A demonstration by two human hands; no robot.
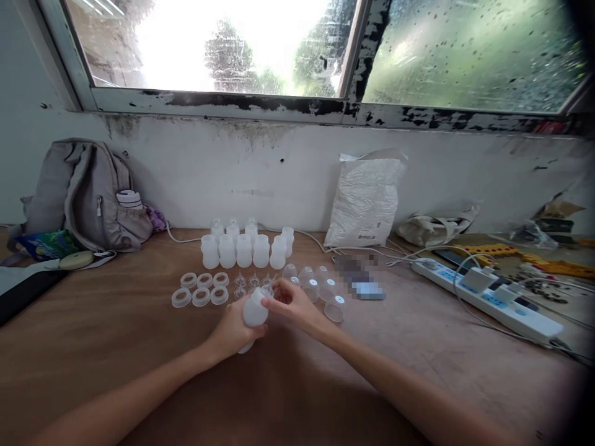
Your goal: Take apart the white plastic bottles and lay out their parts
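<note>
My left hand (235, 327) is wrapped round a translucent white baby bottle (255, 310), tilted with its mouth away from me. At the bottle's neck my right hand (294, 304) is closed, thumb and fingers pinched together; what is between them is mostly hidden, with something clear showing beside the fingertips. Just beyond my hands lie several clear bottle teats (240, 280), partly covered by the fingers. Left of these sit several translucent collar rings (201, 297) in two rows. To the right, several clear dome caps (334, 310) stand on the wooden table (139, 347).
White bottles (227, 253) stand in rows at the back, three with clear tops behind. A backpack (100, 192) rests at left. Along the wall leans a white plastic bag (365, 201). A power strip (493, 300) with cables lies at right, near a blurred-out flat object (367, 290).
</note>
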